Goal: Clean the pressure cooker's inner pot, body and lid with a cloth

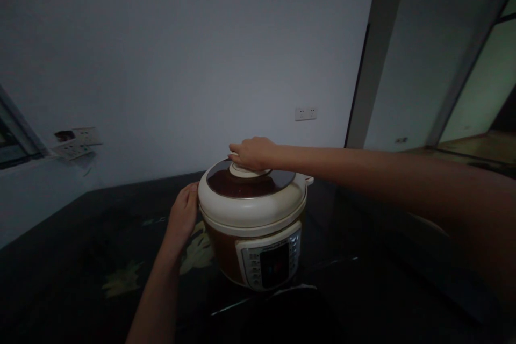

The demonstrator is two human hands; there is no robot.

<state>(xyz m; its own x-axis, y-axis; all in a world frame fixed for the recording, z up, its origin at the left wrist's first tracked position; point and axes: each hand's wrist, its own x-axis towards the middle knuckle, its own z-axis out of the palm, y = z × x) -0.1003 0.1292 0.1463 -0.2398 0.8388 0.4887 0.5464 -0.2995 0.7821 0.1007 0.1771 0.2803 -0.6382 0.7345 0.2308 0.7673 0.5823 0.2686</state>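
Observation:
An electric pressure cooker (226, 255) with a brown body and a control panel on its front stands upright on a dark table. Its cream lid (250, 212) has a dark brown top and rests on the pot. My right hand (253, 153) is closed over the knob at the top of the lid, with the forearm reaching in from the right. At the cooker's left side, by the lid's edge, my left hand (185, 212) grips it; some of those fingertips are hidden behind the rim. A small cream side handle (309, 180) juts out on the right.
The dark glossy table (149, 204) has leaf-shaped patterns (123, 279) at left. Behind it rises a pale wall with a socket plate (306, 113). More outlets (78, 142) sit by a window at left. A doorway opens at right.

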